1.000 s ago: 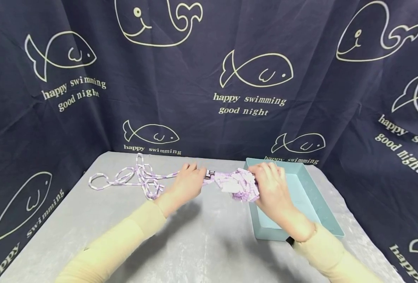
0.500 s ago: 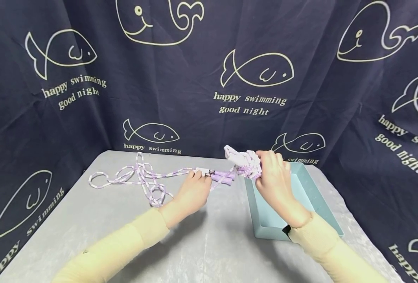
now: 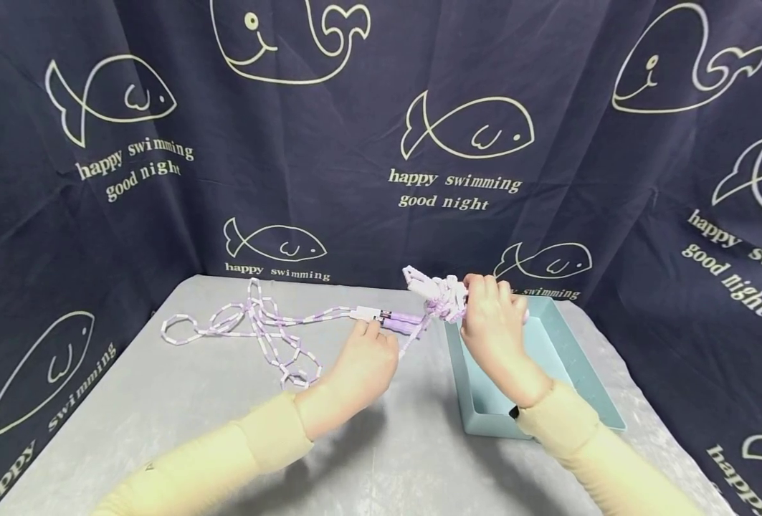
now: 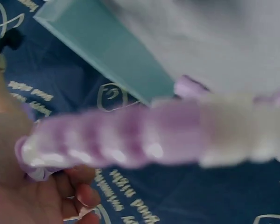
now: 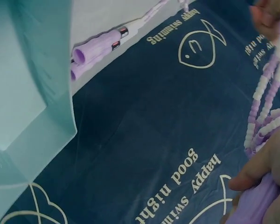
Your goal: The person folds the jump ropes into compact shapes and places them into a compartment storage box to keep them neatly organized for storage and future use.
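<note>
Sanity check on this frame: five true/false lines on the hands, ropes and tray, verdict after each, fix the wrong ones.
1. The right hand holds the bundled rope. True.
2. The handles of the loose rope point toward the tray. True.
3. The loose rope lies inside the tray. False: it lies on the table, left of the tray in the head view.
4. A strand runs from the bundled rope to the left hand. True.
5. The tray is purple. False: it is blue-green.
</note>
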`<state>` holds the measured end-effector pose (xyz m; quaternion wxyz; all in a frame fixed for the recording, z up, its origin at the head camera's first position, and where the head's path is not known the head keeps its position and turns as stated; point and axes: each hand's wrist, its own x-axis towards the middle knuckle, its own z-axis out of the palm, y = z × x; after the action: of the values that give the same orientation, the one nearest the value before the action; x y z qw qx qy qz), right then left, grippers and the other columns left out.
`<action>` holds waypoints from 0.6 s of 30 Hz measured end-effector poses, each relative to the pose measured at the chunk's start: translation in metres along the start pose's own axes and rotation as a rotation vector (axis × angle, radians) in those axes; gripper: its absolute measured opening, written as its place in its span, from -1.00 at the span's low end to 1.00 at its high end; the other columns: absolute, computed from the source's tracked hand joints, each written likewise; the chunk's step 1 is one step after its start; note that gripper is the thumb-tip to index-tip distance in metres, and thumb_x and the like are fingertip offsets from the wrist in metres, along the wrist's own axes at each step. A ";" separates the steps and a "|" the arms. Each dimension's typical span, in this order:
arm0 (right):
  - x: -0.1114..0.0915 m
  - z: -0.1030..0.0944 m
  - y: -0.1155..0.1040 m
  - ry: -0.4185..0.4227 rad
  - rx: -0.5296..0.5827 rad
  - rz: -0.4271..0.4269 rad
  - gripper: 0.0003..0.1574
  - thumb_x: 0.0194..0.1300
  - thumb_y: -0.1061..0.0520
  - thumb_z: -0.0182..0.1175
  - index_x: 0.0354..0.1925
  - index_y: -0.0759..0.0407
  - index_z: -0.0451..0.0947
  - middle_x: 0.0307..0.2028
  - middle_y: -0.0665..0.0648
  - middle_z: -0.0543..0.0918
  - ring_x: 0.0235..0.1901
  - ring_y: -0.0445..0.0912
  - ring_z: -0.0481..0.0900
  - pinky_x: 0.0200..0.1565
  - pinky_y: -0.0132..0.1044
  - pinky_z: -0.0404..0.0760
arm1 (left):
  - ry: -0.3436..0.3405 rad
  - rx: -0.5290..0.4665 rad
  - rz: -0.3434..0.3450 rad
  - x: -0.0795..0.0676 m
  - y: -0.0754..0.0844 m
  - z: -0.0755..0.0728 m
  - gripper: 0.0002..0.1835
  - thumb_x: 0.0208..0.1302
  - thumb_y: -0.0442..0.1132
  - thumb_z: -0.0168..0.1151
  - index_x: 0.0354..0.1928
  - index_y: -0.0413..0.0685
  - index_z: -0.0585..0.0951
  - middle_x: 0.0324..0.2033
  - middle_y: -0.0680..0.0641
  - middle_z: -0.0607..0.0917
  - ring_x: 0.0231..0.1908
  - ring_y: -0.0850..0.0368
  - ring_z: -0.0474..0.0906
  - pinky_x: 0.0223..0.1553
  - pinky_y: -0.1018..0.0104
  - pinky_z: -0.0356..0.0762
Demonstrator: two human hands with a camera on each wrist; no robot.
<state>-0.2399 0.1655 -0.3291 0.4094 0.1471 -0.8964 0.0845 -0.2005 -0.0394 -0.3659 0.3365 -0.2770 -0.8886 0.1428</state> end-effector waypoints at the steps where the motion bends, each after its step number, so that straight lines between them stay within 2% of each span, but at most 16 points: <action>1: 0.000 0.001 0.000 0.009 -0.021 -0.013 -0.48 -0.24 0.46 0.15 -0.17 0.24 0.40 -0.38 0.23 0.48 -0.35 0.21 0.39 -0.35 0.10 0.23 | 0.007 0.006 0.008 0.000 0.001 -0.003 -0.90 0.09 -0.20 0.14 -0.52 0.01 0.49 -0.65 0.04 0.53 -0.43 0.09 0.35 -0.29 0.22 0.23; 7: -0.002 0.007 -0.001 0.075 -0.130 -0.086 -0.46 -0.27 0.46 0.18 -0.18 0.27 0.41 -0.43 0.26 0.45 -0.41 0.22 0.38 -0.43 0.07 0.23 | 0.083 0.031 0.001 0.007 -0.003 -0.015 -0.88 0.10 -0.25 0.07 -0.56 0.03 0.46 -0.68 0.04 0.49 -0.45 0.07 0.33 -0.31 0.22 0.19; 12: -0.004 0.010 -0.003 0.042 -0.181 -0.119 -0.47 -0.26 0.45 0.20 -0.20 0.24 0.37 -0.44 0.28 0.41 -0.40 0.22 0.37 -0.47 0.07 0.22 | 0.132 0.053 0.001 0.015 -0.007 -0.024 -0.84 0.12 -0.29 0.01 -0.59 0.04 0.42 -0.70 0.05 0.49 -0.46 0.07 0.32 -0.32 0.23 0.17; 16: -0.009 0.013 -0.006 0.033 -0.215 -0.165 -0.62 -0.10 0.41 0.15 -0.23 0.23 0.37 -0.45 0.29 0.41 -0.38 0.22 0.39 -0.46 0.07 0.24 | 0.199 0.057 0.007 0.021 -0.009 -0.028 -0.83 0.13 -0.32 -0.03 -0.58 0.03 0.43 -0.69 0.03 0.51 -0.47 0.07 0.31 -0.33 0.23 0.17; 18: -0.011 0.015 -0.007 0.041 -0.231 -0.210 -0.77 0.03 0.38 0.06 -0.26 0.24 0.37 -0.46 0.27 0.41 -0.39 0.21 0.39 -0.44 0.07 0.26 | 0.228 0.055 0.015 0.024 -0.010 -0.029 -0.82 0.15 -0.32 -0.05 -0.57 0.02 0.43 -0.69 0.02 0.53 -0.47 0.07 0.32 -0.33 0.23 0.18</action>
<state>-0.2412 0.1570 -0.3469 0.4484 0.1901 -0.8713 -0.0595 -0.1994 -0.0317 -0.3278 0.4419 -0.2887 -0.8382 0.1373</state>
